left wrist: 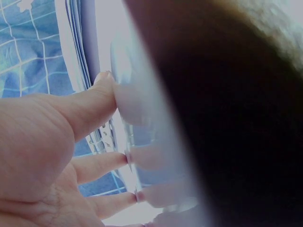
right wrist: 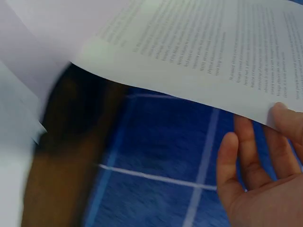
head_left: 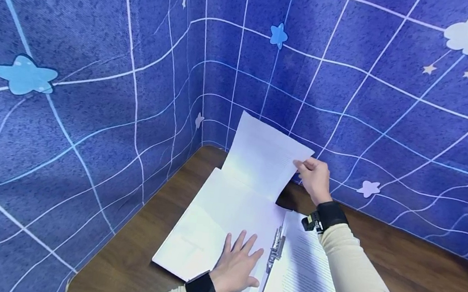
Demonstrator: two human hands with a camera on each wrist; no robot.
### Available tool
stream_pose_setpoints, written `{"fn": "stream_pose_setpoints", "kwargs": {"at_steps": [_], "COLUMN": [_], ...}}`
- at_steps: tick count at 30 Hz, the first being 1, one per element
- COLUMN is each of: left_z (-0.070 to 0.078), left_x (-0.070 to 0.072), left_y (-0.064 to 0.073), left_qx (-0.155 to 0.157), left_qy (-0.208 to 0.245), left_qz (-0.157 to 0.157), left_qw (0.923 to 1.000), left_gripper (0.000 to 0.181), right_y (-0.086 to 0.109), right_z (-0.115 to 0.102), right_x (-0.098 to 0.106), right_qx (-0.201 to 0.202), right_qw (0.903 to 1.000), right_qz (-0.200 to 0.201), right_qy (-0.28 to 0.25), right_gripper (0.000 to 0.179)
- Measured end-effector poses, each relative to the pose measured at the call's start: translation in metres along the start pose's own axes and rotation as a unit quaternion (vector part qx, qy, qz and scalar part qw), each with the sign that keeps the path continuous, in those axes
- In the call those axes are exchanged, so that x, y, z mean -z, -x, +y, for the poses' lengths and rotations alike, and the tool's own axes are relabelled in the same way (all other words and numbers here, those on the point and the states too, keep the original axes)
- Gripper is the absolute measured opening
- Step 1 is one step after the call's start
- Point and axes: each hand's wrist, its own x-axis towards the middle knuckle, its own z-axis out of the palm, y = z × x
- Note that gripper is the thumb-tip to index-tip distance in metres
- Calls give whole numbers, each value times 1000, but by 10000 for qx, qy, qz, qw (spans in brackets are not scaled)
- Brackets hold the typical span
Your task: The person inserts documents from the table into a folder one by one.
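A sheet of paper (head_left: 265, 157) stands raised at the back of the desk, its upper right corner pinched by my right hand (head_left: 315, 178). Printed lines show on this sheet in the right wrist view, where the thumb (right wrist: 286, 120) lies on its edge. Below it a white folder (head_left: 191, 243) lies spread on the desk. My left hand (head_left: 237, 265) rests on the folder's left side with fingers spread. Right of that hand is the folder's metal clip (head_left: 276, 249). Beyond the clip lies a stack of printed pages (head_left: 300, 281).
The brown wooden desk (head_left: 133, 255) ends against blue curtains (head_left: 352, 107) with a white grid pattern on the left and at the back. Something dark (head_left: 288, 199) sits behind the folder, partly hidden by the raised sheet.
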Motion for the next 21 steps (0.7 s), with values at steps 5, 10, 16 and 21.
{"fn": "stream_pose_setpoints", "kwargs": {"at_steps": [5, 10, 16, 21], "left_z": [0, 0, 0, 1], "left_x": [-1, -1, -2, -1], "left_y": [1, 1, 0, -1], "left_qx": [2, -22, -26, -32], "left_qy": [13, -15, 105, 231], "left_qz": [38, 99, 65, -8], "left_qw": [10000, 9999, 9999, 9997], "left_gripper": [77, 77, 77, 76], "right_y": [-1, 4, 18, 39], "right_z": [-16, -30, -30, -15], "right_x": [33, 71, 117, 156], "right_qx": [322, 481, 559, 318], "right_qw": [9984, 9947, 9929, 9950], "right_qz": [326, 545, 665, 814], "right_qy": [-346, -726, -816, -487], "right_gripper": [26, 26, 24, 24]}}
